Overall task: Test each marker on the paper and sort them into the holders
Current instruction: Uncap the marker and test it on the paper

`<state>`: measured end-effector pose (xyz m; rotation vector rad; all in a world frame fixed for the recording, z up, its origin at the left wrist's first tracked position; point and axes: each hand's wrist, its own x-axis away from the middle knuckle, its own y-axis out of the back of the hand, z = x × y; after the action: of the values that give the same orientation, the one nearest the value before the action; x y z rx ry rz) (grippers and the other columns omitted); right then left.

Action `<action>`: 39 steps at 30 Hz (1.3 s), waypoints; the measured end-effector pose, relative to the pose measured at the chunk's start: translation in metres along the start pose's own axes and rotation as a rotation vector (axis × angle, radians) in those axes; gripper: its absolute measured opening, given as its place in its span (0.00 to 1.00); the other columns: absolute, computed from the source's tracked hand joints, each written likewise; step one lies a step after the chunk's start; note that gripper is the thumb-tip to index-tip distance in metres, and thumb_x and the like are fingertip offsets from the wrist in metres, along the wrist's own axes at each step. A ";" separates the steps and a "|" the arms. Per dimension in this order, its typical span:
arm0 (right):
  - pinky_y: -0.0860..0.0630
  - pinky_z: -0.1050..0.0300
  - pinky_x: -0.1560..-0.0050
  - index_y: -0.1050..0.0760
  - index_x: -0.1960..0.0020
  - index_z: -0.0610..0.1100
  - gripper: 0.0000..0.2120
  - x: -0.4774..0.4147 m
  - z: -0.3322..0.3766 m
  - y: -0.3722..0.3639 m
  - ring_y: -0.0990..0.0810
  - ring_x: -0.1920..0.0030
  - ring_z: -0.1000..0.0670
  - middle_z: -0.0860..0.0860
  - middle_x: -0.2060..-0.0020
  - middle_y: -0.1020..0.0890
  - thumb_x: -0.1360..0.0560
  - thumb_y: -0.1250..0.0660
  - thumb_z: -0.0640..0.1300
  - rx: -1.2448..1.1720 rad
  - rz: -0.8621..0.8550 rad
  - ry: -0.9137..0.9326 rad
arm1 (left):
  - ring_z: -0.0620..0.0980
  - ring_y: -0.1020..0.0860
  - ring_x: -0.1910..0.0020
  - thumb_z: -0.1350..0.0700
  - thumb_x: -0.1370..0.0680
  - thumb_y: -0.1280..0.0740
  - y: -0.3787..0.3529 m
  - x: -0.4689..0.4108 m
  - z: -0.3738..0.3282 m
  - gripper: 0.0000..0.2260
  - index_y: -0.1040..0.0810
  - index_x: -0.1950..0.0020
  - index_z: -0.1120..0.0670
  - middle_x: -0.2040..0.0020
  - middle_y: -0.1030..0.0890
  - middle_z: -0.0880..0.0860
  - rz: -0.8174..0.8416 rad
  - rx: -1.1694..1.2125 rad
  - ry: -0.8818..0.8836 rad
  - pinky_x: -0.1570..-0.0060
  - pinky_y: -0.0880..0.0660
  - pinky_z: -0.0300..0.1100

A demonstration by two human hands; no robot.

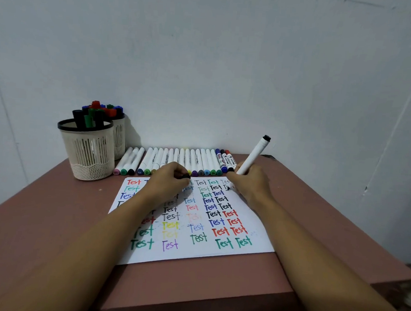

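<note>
The paper (pixel 261 245) bears one word — "Test" — repeated in many colours.

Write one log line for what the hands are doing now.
right hand: marker tip on paper | left hand: holds cap | holders: partly filled

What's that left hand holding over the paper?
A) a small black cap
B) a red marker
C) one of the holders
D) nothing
A: the left hand pinches a black cap at its fingertips, while the right hand writes with the marker.
</note>
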<state>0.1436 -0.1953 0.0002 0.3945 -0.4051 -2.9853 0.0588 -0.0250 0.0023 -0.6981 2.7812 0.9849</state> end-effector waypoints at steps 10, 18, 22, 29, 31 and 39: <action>0.26 0.55 0.63 0.31 0.63 0.46 0.11 0.003 0.002 0.003 0.26 0.69 0.51 0.50 0.69 0.26 0.30 0.30 0.37 0.009 0.065 -0.016 | 0.49 0.25 0.49 0.57 0.24 0.34 -0.001 -0.002 0.001 0.07 0.25 0.46 0.54 0.50 0.22 0.51 0.008 -0.024 -0.018 0.53 0.31 0.39; 0.22 0.52 0.63 0.30 0.64 0.45 0.10 0.002 0.003 0.004 0.26 0.70 0.51 0.47 0.69 0.24 0.28 0.30 0.37 -0.074 -0.049 -0.017 | 0.48 0.25 0.49 0.57 0.24 0.34 -0.001 -0.003 0.001 0.07 0.25 0.46 0.54 0.50 0.22 0.51 0.019 -0.029 -0.030 0.53 0.31 0.39; 0.28 0.58 0.71 0.30 0.64 0.44 0.10 0.004 0.004 0.002 0.26 0.70 0.50 0.47 0.69 0.25 0.29 0.31 0.35 -0.016 -0.016 0.018 | 0.48 0.25 0.50 0.58 0.24 0.34 -0.001 -0.002 0.003 0.07 0.25 0.47 0.54 0.50 0.23 0.50 0.021 -0.033 -0.032 0.53 0.32 0.38; 0.21 0.46 0.57 0.30 0.64 0.44 0.10 0.004 0.003 0.002 0.25 0.67 0.49 0.48 0.68 0.25 0.30 0.30 0.37 0.061 -0.021 0.058 | 0.49 0.25 0.49 0.58 0.24 0.34 -0.001 -0.002 0.002 0.07 0.25 0.47 0.54 0.50 0.22 0.51 0.019 -0.042 -0.034 0.55 0.32 0.38; 0.20 0.47 0.57 0.30 0.64 0.45 0.09 0.003 0.002 0.003 0.23 0.67 0.49 0.47 0.68 0.24 0.30 0.30 0.37 0.040 -0.005 0.034 | 0.49 0.25 0.50 0.58 0.24 0.34 -0.001 -0.002 0.002 0.07 0.25 0.47 0.54 0.50 0.22 0.51 0.021 -0.037 -0.035 0.55 0.32 0.38; 0.26 0.56 0.67 0.30 0.63 0.43 0.09 0.002 0.001 0.003 0.27 0.70 0.53 0.49 0.69 0.26 0.28 0.31 0.37 0.017 -0.069 0.041 | 0.49 0.25 0.49 0.58 0.24 0.34 0.000 -0.003 0.003 0.06 0.25 0.48 0.53 0.50 0.22 0.51 0.028 -0.051 -0.044 0.56 0.32 0.37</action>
<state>0.1418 -0.1977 0.0016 0.4804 -0.4214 -3.0362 0.0617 -0.0223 0.0006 -0.6380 2.7447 1.0660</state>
